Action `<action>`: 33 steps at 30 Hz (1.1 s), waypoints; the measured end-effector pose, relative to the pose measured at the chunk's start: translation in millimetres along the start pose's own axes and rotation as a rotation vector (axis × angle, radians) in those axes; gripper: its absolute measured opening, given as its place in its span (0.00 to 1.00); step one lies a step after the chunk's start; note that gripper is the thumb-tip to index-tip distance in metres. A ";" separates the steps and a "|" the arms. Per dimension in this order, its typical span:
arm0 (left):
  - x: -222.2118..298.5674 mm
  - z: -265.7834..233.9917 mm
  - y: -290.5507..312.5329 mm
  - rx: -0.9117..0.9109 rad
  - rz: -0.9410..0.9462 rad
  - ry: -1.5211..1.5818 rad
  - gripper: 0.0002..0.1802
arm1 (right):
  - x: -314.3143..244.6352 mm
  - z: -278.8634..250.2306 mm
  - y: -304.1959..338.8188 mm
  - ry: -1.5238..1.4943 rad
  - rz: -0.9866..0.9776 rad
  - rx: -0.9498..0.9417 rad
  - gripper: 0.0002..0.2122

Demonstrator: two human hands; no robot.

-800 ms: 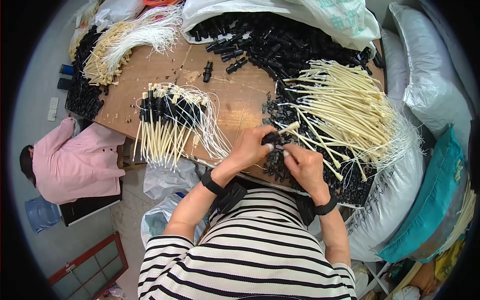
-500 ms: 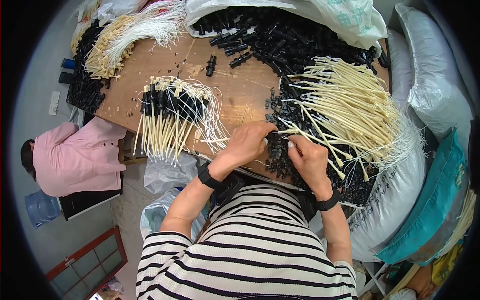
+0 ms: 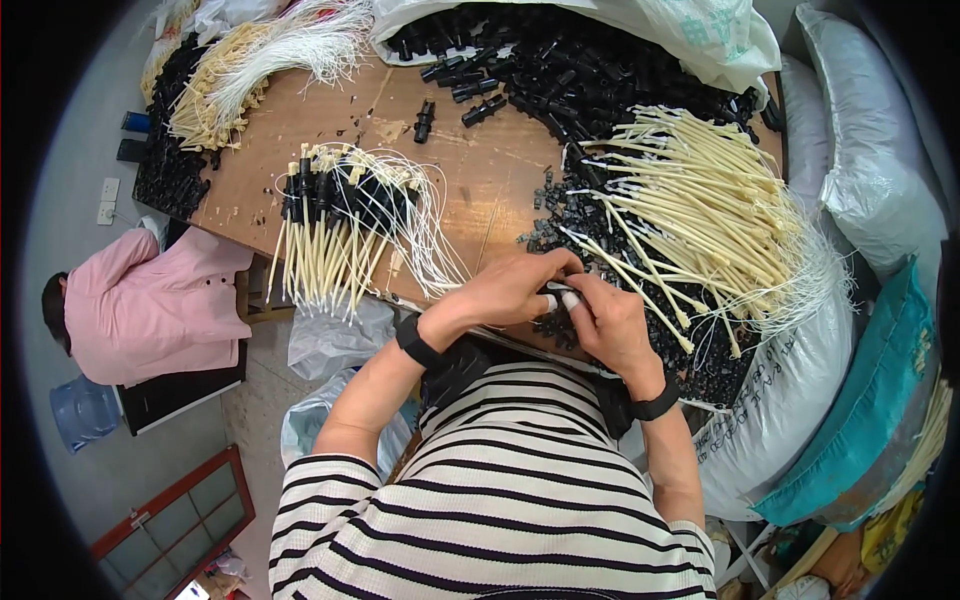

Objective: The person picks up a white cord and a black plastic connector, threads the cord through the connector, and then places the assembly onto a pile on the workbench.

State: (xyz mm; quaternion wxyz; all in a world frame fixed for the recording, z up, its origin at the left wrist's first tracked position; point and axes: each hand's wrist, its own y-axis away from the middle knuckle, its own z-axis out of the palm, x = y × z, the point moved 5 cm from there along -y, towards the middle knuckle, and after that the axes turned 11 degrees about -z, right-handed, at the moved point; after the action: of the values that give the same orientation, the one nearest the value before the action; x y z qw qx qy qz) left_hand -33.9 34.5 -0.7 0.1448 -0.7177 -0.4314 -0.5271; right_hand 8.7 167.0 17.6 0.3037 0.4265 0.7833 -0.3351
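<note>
A dark piece, mostly covered by fingers, sits between the two hands just above the near edge of the counter. The left hand and right hand meet there with fingers curled and tips pinched on it; what part it is, and how complete, I cannot tell.

Under and beside the right hand spreads a heap of small black clips. Beyond it lies a thick pile of cream tubes with white cord ends, none visibly fitted with a socket, so this stock appears far from used up. Behind it, black sockets spill from a white woven sack, also plentiful; two loose sockets lie apart from them.

To the left, a bundle of joined pieces, black sockets with cream tubes and looped white cords, looks like the finished share, small against the loose parts. At the far left corner rest more corded cream stems, near other black bits. Farther off, a person in pink is bent forward.
</note>
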 end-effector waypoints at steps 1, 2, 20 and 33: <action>2.7 -0.9 -1.1 -0.004 0.005 -0.001 0.22 | 2.1 -0.5 1.8 0.099 -0.037 0.057 0.08; 10.7 -8.9 -0.6 0.120 0.081 -0.037 0.19 | 1.9 -2.5 2.7 0.199 -0.074 0.114 0.08; -49.0 -36.1 -14.6 0.505 0.035 -0.304 0.18 | 31.9 -1.2 23.7 -0.191 0.391 0.251 0.05; 37.4 22.3 -0.9 0.528 0.430 -0.286 0.16 | 52.3 7.6 18.8 -0.523 0.457 0.270 0.09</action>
State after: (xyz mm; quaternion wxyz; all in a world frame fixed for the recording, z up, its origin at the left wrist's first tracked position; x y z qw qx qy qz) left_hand -17.8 67.3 23.0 0.3706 -0.7965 -0.4075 -0.2494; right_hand 2.9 193.1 -31.7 0.5015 0.5264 0.5128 -0.4567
